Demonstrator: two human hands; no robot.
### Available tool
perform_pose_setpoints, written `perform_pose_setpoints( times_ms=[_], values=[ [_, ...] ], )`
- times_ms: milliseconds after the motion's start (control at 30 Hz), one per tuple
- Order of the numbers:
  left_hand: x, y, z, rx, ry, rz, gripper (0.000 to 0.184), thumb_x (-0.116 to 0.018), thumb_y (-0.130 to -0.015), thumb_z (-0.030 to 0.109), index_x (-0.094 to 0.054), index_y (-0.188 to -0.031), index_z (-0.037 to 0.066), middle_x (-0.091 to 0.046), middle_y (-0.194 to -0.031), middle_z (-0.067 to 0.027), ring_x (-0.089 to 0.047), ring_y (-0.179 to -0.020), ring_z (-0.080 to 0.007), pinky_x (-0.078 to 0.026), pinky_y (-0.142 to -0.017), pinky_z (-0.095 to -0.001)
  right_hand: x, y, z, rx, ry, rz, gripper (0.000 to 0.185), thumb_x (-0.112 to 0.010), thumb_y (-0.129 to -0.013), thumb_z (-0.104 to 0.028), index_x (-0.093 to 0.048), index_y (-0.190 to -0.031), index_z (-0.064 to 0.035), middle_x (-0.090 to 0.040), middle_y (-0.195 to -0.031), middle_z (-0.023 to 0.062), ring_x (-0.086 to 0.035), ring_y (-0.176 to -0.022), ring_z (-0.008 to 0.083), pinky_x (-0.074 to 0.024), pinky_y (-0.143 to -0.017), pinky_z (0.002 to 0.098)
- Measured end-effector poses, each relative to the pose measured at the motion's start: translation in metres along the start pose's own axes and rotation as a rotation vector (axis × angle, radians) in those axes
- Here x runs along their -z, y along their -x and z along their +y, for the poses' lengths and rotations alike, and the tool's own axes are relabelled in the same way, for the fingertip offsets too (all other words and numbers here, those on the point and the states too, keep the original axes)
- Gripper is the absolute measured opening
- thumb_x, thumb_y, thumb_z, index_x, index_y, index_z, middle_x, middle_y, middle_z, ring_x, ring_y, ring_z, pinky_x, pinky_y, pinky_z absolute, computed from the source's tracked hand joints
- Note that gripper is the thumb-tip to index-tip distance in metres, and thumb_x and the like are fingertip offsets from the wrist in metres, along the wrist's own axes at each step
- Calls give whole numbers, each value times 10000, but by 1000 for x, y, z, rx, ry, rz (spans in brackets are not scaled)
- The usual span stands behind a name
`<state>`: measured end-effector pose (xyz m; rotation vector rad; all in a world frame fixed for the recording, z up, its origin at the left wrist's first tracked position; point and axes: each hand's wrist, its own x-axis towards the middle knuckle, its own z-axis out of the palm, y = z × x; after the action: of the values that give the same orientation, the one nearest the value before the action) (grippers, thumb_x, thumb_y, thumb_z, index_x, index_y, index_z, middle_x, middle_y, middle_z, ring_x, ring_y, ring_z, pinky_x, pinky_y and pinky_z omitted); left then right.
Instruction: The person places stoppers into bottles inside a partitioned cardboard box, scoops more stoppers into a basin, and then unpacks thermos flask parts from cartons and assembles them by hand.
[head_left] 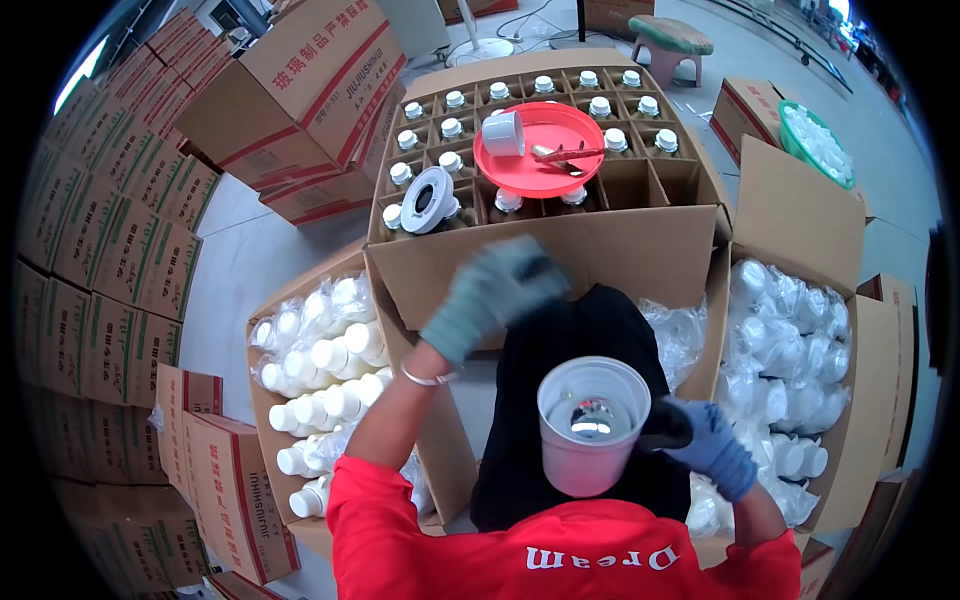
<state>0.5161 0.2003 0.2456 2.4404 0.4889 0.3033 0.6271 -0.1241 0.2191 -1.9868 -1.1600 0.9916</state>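
My left hand (505,290), in a grey glove and blurred by motion, is raised over my lap just before the front wall of the divided carton (560,250). Something dark shows at its fingers, too smeared to name. The gloved right hand (705,435) grips the dark handle of a white pitcher (590,470), which has clear liquid in it and rests at my lap. Capped bottles (451,127) fill many of the carton's cells. On top lie a red tray (520,178), holding a white cup (503,134) and red-handled tool (568,155), and a white ring-shaped lid (428,200).
Open boxes of white bottles stand at the left (340,403) and right (790,350). Stacked cartons (110,240) line the far left. A green basin (818,145) is at the upper right, and a stool (672,40) stands behind.
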Motion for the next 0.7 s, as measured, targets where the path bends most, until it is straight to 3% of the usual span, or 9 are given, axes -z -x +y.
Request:
perform_pose_setpoints(
  times_ms=[33, 100, 167, 233, 300, 367, 433, 500, 700],
  values=[
    [16, -13, -17, 136, 71, 248, 587, -723, -747, 460, -598, -1181, 86, -644, -1065, -149, -640, -971, -312, -485, -883, -428, 10, -9, -5, 51, 7, 35, 413, -791, -711, -274, -614, -1017, -60, -671, -828, 119, -663, -751, 292, -512, -670, 362],
    [15, -51, -118, 74, -758, 646, 732, -745, -751, 383, -442, -1363, 119, -555, -1240, -144, -572, -1115, -310, -442, -959, -424, 23, -30, -3, 19, 137, 13, 479, -802, -701, -283, -609, -1076, -55, -675, -872, 125, -668, -784, 273, -519, -704, 352],
    [10, -55, -184, 339, -666, 329, 776, -728, -774, 318, -350, -1425, 130, -451, -1360, -165, -501, -1196, -355, -407, -1006, -430, 22, -49, 1, 97, -15, -23, 548, -808, -698, -286, -590, -1140, -46, -672, -941, 134, -670, -837, 253, -523, -744, 347],
    [5, -50, -221, 286, -414, 452, 719, -711, -787, 246, -379, -1407, 99, -528, -1275, -186, -536, -1150, -368, -421, -992, -445, 29, -63, 7, 173, -54, -46, 605, -813, -696, -276, -569, -1196, -38, -667, -1006, 138, -667, -885, 236, -523, -784, 341],
    [19, -32, -158, 227, -155, 575, 629, -674, -796, 97, -434, -1375, 50, -626, -1157, -189, -622, -1031, -355, -495, -882, -438, 30, -67, 14, 225, -17, -55, 650, -819, -697, -253, -545, -1243, -30, -658, -1067, 135, -660, -928, 223, -519, -822, 336],
    [16, 1, -115, 105, 327, 454, 621, -663, -790, 48, -447, -1372, 42, -616, -1208, -174, -637, -1032, -319, -503, -881, -410, 31, -68, 25, 166, -185, -74, 675, -807, -718, -183, -508, -1300, -15, -616, -1195, 116, -607, -1041, 189, -475, -923, 323],
    [17, 48, -58, 176, 470, -9, 624, -667, -793, 41, -453, -1379, 57, -591, -1264, -154, -608, -1104, -284, -470, -946, -388, 21, -73, 25, 285, -357, 47, 646, -767, -780, -175, -479, -1332, -6, -557, -1289, 114, -545, -1141, 187, -430, -984, 324],
    [7, 71, -18, -69, 475, -346, 629, -683, -790, 61, -459, -1378, 71, -541, -1336, -142, -549, -1193, -302, -433, -1001, -390, 6, -79, 19, 209, -512, 92, 619, -688, -859, -262, -443, -1370, -12, -500, -1355, 110, -461, -1243, 188, -356, -1053, 329],
    [-20, 80, 7, -421, 456, -495, 684, -752, -751, 244, -491, -1363, 82, -522, -1369, -91, -450, -1297, -325, -326, -1102, -437, 2, -68, -4, 207, -471, 46, 457, -539, -963, -238, -471, -1352, -8, -485, -1374, 115, -444, -1271, 205, -340, -1069, 333]
  ],
)
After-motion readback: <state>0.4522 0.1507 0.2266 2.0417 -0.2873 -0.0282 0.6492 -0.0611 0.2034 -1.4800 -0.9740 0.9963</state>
